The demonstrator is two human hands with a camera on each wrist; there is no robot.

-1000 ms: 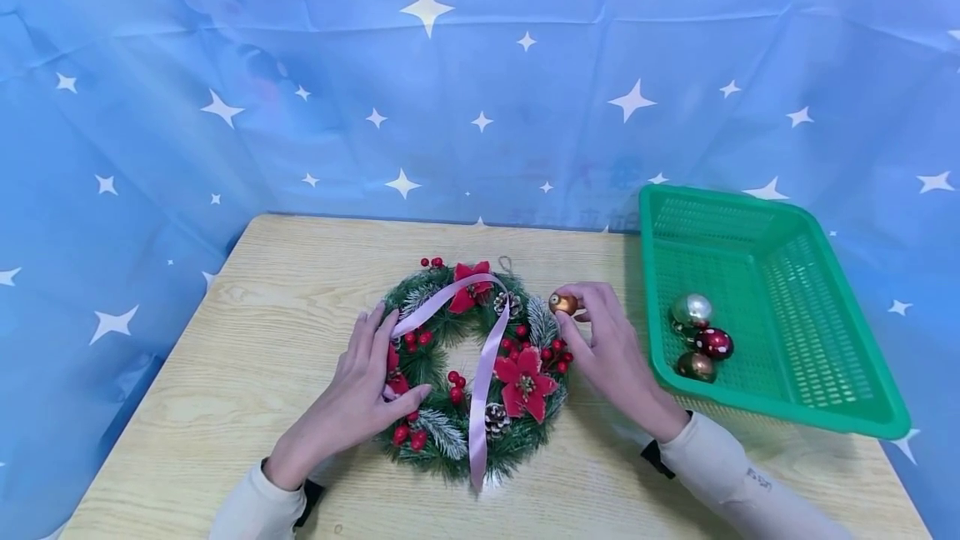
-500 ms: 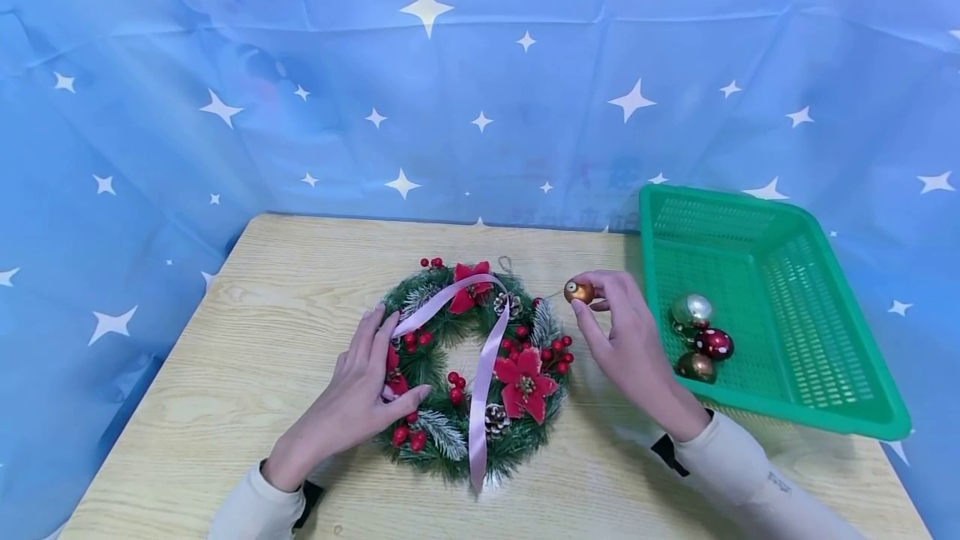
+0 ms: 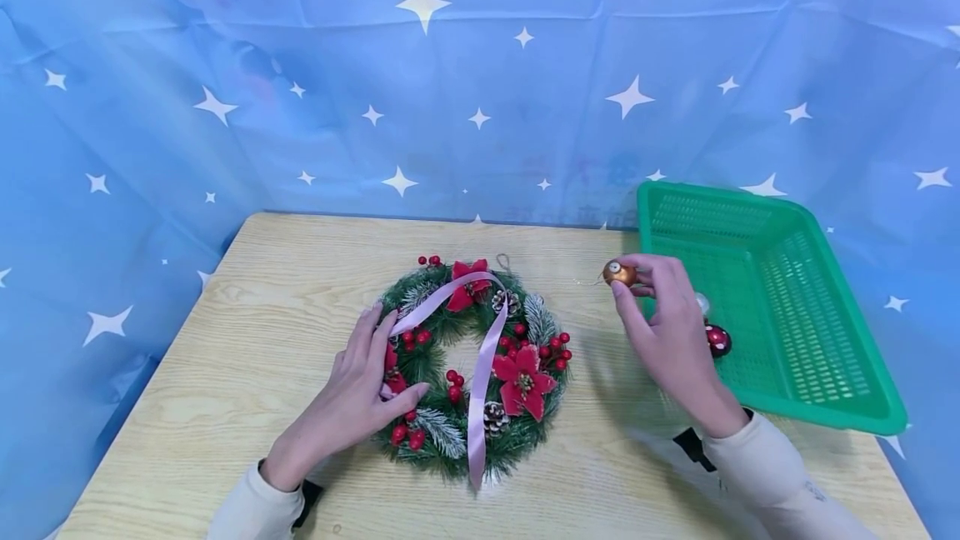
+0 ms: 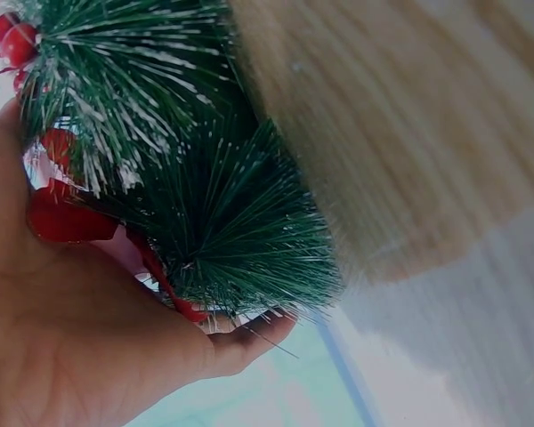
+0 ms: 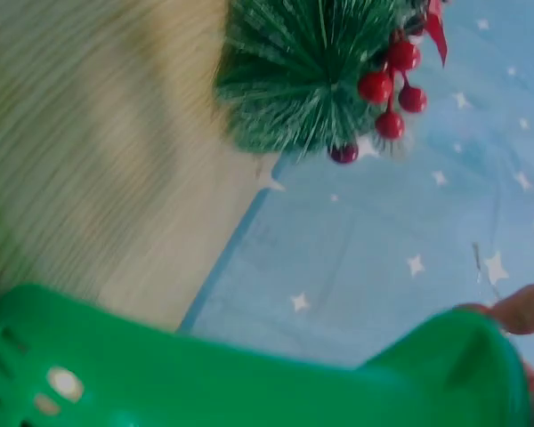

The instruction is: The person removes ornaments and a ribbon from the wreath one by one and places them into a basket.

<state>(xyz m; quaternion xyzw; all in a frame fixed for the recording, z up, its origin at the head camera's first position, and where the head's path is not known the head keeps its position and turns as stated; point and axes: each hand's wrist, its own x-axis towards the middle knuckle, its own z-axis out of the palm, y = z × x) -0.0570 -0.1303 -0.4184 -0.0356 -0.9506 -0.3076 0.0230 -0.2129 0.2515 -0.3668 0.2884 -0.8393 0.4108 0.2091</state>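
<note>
A green Christmas wreath (image 3: 521,452) with red flowers, berries and pine cones lies flat on the table. Across it loops a pale pink ribbon (image 3: 483,365). My left hand (image 3: 347,411) grips the wreath's left side; the left wrist view has fingers around the needles (image 4: 222,240). Well to the right of the wreath, my right hand (image 3: 671,336) pinches a copper-gold bauble (image 3: 619,272) between thumb and fingers. A thin thread trails from it. In the right wrist view only some fingertips (image 5: 527,310) show, and the bauble cannot be made out.
A green plastic basket (image 3: 772,198) stands on the right of the wooden table (image 3: 300,273). Inside it are a dark red spotted bauble (image 3: 717,341) and a silver one (image 3: 702,303), partly hidden behind my right hand. A blue starry cloth (image 3: 480,73) hangs behind.
My right hand has carried the bauble away from the wreath, rightward and slightly up, to beside the basket's left rim. The left hand stays on the wreath.
</note>
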